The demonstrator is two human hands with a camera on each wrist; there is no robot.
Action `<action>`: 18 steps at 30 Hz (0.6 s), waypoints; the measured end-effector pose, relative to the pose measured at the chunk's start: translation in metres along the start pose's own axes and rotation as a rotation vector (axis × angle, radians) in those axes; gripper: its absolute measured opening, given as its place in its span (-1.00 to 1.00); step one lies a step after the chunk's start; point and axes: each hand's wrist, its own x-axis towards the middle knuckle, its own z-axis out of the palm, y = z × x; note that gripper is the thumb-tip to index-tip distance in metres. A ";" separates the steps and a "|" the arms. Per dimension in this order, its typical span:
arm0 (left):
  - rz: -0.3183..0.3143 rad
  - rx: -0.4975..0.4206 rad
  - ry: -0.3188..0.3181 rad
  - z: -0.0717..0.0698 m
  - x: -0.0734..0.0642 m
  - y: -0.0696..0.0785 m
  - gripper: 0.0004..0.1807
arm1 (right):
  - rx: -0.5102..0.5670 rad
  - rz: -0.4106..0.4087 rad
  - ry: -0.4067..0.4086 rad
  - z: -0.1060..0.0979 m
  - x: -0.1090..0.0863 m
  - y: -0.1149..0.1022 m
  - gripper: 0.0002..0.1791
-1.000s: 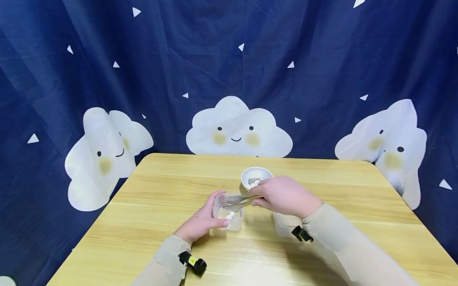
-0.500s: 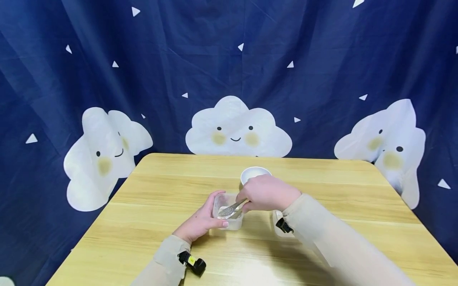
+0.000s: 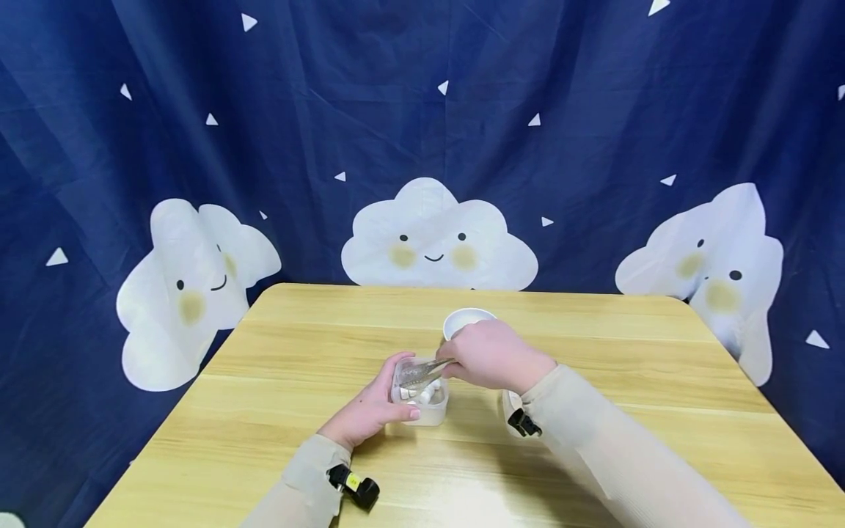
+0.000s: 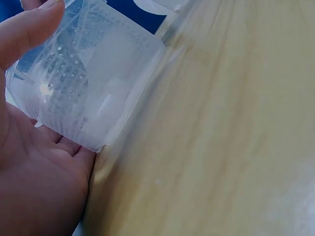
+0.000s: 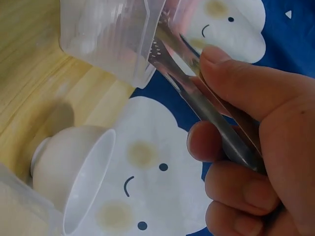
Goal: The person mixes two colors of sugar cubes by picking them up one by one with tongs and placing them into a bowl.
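Observation:
My left hand [image 3: 367, 412] grips a translucent plastic container [image 3: 430, 417] from its left side, thumb along the near wall. Several white chunks [image 3: 428, 393] lie inside. Metal tongs [image 5: 206, 105] with perforated ends are pinched in my right hand [image 3: 496, 356], and their ends reach into the container's opening. Through the container wall [image 4: 125, 61], the left wrist view shows one perforated tong end [image 4: 64, 76]. Whether the tongs hold a chunk cannot be made out. Behind my right hand stands a white bowl [image 3: 465, 316], its contents hidden.
A second translucent container [image 3: 512, 419] stands right of the first, mostly covered by my right wrist and sleeve. The wooden table [image 3: 264, 440] ends at the back against a dark blue curtain [image 3: 422, 88] printed with clouds.
My right hand has moved left with the tongs, covering the bowl's contents. The tongs dipped into the container, then rose slightly. More white chunks show inside now. My left hand stays put.

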 end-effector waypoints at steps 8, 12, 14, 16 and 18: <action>-0.003 -0.001 0.003 0.000 0.000 0.002 0.06 | -0.029 -0.003 0.011 0.001 0.001 -0.003 -0.90; -0.010 0.014 0.004 -0.001 -0.001 0.001 0.06 | -0.047 0.003 0.013 0.000 0.002 -0.004 -0.91; -0.011 0.021 0.005 -0.001 -0.001 0.001 0.06 | -0.044 0.008 0.010 -0.001 0.002 -0.004 -0.91; -0.009 0.025 0.005 -0.001 -0.001 0.001 0.06 | -0.040 0.013 0.006 -0.002 0.003 -0.005 -0.90; -0.006 0.033 0.006 0.000 -0.001 0.001 0.06 | -0.025 0.020 -0.005 -0.003 0.003 -0.005 -0.90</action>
